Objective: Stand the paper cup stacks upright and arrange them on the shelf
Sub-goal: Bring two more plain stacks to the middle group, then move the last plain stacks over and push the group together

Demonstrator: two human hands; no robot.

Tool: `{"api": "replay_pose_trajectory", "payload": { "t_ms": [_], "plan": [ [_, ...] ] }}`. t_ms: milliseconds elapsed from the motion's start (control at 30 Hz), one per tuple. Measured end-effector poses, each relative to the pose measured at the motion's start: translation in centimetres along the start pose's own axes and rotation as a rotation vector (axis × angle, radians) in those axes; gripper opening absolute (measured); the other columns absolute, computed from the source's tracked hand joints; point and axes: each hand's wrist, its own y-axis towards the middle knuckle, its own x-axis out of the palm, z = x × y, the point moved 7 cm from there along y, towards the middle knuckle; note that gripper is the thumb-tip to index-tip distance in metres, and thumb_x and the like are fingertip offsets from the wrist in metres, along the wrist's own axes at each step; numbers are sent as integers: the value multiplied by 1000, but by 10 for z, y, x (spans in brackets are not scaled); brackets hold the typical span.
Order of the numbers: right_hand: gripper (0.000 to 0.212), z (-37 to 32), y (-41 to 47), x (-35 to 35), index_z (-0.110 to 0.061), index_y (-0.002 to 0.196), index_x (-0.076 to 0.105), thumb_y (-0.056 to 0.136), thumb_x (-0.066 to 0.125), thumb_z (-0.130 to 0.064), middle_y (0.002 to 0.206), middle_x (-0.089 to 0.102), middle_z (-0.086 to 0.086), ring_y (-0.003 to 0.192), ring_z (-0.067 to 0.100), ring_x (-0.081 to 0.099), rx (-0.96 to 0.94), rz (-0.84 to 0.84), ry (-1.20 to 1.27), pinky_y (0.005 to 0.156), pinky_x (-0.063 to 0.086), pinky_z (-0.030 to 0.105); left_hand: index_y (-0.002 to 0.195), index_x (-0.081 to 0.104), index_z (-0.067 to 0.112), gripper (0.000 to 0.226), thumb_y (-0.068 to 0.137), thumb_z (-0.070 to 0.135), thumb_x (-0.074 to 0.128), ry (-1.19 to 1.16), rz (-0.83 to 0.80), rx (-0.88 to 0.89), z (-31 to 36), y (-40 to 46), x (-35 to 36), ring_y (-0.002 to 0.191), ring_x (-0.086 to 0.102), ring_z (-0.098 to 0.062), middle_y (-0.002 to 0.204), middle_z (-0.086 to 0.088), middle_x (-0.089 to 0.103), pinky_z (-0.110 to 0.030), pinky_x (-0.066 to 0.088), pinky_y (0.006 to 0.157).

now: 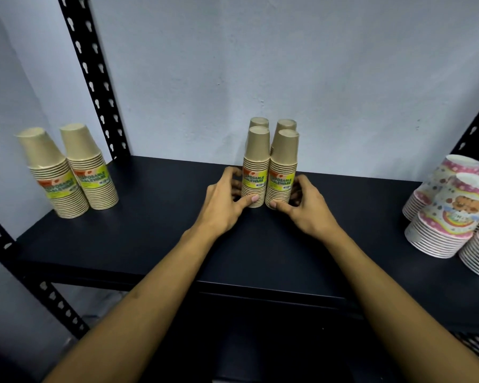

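Note:
Several brown paper cup stacks stand upright, rims down, at the back middle of the dark shelf (155, 244), close to the wall. My left hand (224, 200) cups the front left stack (256, 167), thumb on its base. The front right stack (283, 170) is cupped the same way by my right hand (306, 205). Two rear stacks (271, 124) show only their tops behind them. Two more brown stacks (75, 170) with yellow-green labels stand upright at the shelf's left end.
Pink patterned cup stacks (448, 211) stand at the right end, some cut off by the frame edge. Black perforated uprights (94, 78) rise at the left and right rear corners. A pale wall backs the shelf.

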Motion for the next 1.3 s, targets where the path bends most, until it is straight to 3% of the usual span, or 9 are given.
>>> {"api": "replay_pose_trajectory", "payload": {
  "t_ms": [167,467,733,800,900,1033,1167,1233,1300],
  "plan": [
    [55,0,0,0,-17,122,53,79,84,-31,111,64,-2,97,13,60,-5,-2,-4,75,45,16,128,50,19,57,82,27,82,-16,-11,3,2,-1,1,90,65,5,99,16,63,-9,51,75],
    [55,-5,-3,0,-16,126,52,81,82,-29,111,62,-4,89,2,55,-8,-16,-30,71,41,11,126,51,20,54,82,26,82,1,-2,4,4,-3,0,88,64,6,97,18,62,-8,50,74],
    [59,-9,-7,-2,-14,133,52,83,80,-30,118,62,-1,93,4,54,9,-42,-76,72,39,9,126,50,20,53,83,26,81,27,4,-1,9,-7,0,90,65,2,99,15,64,-19,54,80],
    [63,-10,-8,-2,-14,135,51,83,80,-32,124,61,3,101,9,57,36,-45,-82,78,44,15,126,51,20,54,82,27,82,32,4,-12,8,-7,-1,92,66,-1,100,13,65,-25,57,82],
    [77,-10,-15,-4,-14,141,45,80,78,-47,138,51,8,123,22,52,82,-29,-233,101,45,36,131,49,21,63,80,31,83,48,14,-60,5,-11,-5,101,65,-9,109,5,66,-34,56,91],
    [94,-11,-37,-4,-12,151,30,84,52,-74,157,33,11,144,31,30,162,-51,-638,115,27,48,148,39,20,81,81,43,79,221,-33,-142,7,-27,-9,129,54,-22,140,-5,57,-37,48,103],
    [91,-9,-55,2,-14,155,28,90,28,-78,165,23,9,153,29,16,222,-118,-716,121,16,48,151,38,17,76,91,58,59,572,-78,-100,17,-58,-13,143,38,-26,154,-5,44,-44,30,118],
    [91,-10,-65,7,-16,158,24,91,23,-77,167,17,9,155,29,9,234,-141,-716,124,10,49,153,35,19,76,94,66,45,669,-135,-145,12,-75,-17,151,23,-26,161,-3,34,-50,14,123],
    [89,-13,-73,11,-17,159,21,92,21,-76,168,13,10,155,30,5,233,-157,-715,124,7,51,154,34,25,76,94,71,36,716,-193,-172,6,-88,-22,154,14,-23,164,0,26,-51,6,123]
  ]
}}
